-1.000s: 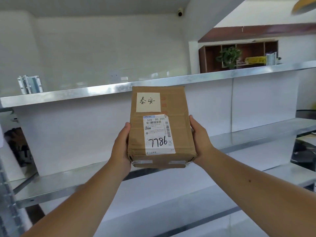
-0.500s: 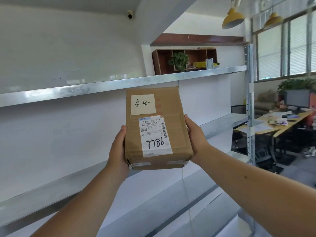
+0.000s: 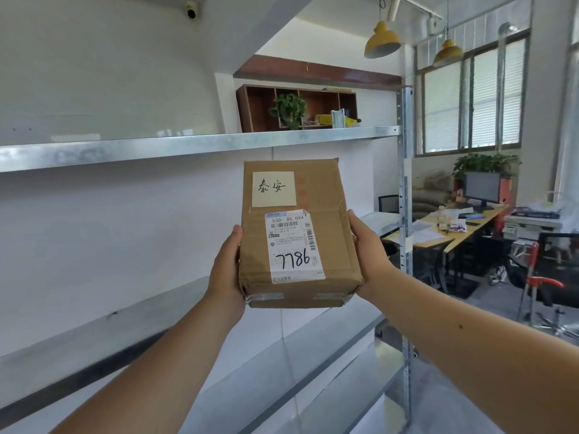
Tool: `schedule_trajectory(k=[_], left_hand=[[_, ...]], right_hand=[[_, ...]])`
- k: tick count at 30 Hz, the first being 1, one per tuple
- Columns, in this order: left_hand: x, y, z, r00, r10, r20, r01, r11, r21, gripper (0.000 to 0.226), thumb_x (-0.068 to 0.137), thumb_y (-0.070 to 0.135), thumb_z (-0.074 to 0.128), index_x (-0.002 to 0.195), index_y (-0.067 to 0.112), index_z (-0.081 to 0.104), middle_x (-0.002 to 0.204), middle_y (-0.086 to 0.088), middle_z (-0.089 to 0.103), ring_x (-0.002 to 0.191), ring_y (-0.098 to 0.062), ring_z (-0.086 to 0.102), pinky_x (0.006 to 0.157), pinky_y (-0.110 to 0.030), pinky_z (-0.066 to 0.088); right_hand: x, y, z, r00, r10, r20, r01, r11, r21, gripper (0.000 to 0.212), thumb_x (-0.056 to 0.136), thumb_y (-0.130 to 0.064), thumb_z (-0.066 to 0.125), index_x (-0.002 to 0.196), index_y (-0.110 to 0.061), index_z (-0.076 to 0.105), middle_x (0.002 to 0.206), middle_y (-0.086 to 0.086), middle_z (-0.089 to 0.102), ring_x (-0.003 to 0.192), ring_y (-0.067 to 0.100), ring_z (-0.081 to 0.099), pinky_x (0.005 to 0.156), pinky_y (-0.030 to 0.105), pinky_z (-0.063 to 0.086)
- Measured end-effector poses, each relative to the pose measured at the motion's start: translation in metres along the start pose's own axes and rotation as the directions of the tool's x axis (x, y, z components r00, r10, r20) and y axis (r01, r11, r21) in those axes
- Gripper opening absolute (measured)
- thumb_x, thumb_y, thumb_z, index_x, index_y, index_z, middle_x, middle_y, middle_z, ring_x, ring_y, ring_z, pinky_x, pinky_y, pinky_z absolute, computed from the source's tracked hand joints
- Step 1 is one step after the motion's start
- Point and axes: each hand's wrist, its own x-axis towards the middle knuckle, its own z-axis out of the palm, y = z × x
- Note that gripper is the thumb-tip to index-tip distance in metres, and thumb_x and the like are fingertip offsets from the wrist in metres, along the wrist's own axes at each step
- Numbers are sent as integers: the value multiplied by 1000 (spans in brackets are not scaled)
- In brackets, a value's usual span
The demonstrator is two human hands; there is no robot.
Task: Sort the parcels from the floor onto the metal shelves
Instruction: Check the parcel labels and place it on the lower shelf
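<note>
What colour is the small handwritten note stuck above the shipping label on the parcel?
Pale yellow note with dark handwriting, on the brown parcel; seen in the head view.

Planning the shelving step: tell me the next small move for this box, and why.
Probably push the cardboard parcel forward and lower it onto the bare metal shelf just behind it. Left hand and right hand grip its sides in mid-air, label facing the camera, and nothing shows on that shelf.

Office: desk (image 3: 463,228), monitor (image 3: 482,187), metal shelves (image 3: 200,145).
</note>
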Motion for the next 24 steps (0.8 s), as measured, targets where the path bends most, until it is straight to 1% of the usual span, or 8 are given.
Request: schedule_trajectory(k=[5,9,14,17,19,20,22,24], left_hand=[[21,-24,44,999,-27,28,27,1000,8,50,101,65,48,126,33,77,118,1,82,107,-27,78,83,-40,59],[40,-49,75,998,-42,38,42,999,-1,47,102,63,50,125,32,77,117,0,82,107,-26,78,85,-40,59],[64,-74,106,996,-67,63,67,998,2,47,101,63,51,124,31,78,117,-1,82,109,-28,77,89,-42,59],[75,-87,122,994,-79,80,79,997,7,47,102,62,51,124,31,78,117,0,82,109,-27,77,87,-41,59],[80,-96,131,992,-89,91,89,996,8,46,102,61,50,123,31,78,117,-1,82,108,-26,77,87,-41,58],[84,-100,135,991,-91,97,90,996,13,46,103,61,49,122,31,78,117,-1,82,108,-26,77,87,-41,58],[88,-110,144,989,-99,112,97,995,26,46,103,62,48,123,32,77,119,-1,81,110,-27,77,89,-43,59],[92,-118,153,986,-111,128,108,994,31,48,104,62,46,125,32,76,119,-1,81,110,-27,77,89,-43,59]], right_hand=[[10,-22,-42,998,-31,-51,32,999,10,62,91,-68,62,131,-23,76,134,13,75,121,42,72,113,63,49],[23,-35,-78,994,-30,-107,32,999,18,59,92,-68,62,130,-25,76,130,11,77,118,41,74,112,61,50],[33,-47,-117,988,-58,-140,63,997,33,45,102,-58,57,81,-24,79,76,1,79,70,25,78,75,42,57],[41,-50,-137,984,-68,-166,73,997,21,41,99,-58,61,97,-23,81,89,3,80,79,28,80,76,43,59],[43,-53,-148,982,-79,-174,85,996,28,39,101,-57,60,91,-23,78,78,0,79,69,24,78,71,40,58],[45,-54,-155,982,-82,-170,87,996,22,39,100,-57,61,93,-23,78,80,0,80,71,24,79,73,41,59],[42,-56,-163,984,-76,-162,79,997,15,49,97,-59,63,112,-16,81,111,9,82,100,34,79,96,54,61],[43,-57,-173,978,-102,-180,104,995,5,54,98,-57,62,122,-10,77,130,15,75,119,42,71,112,63,50]])
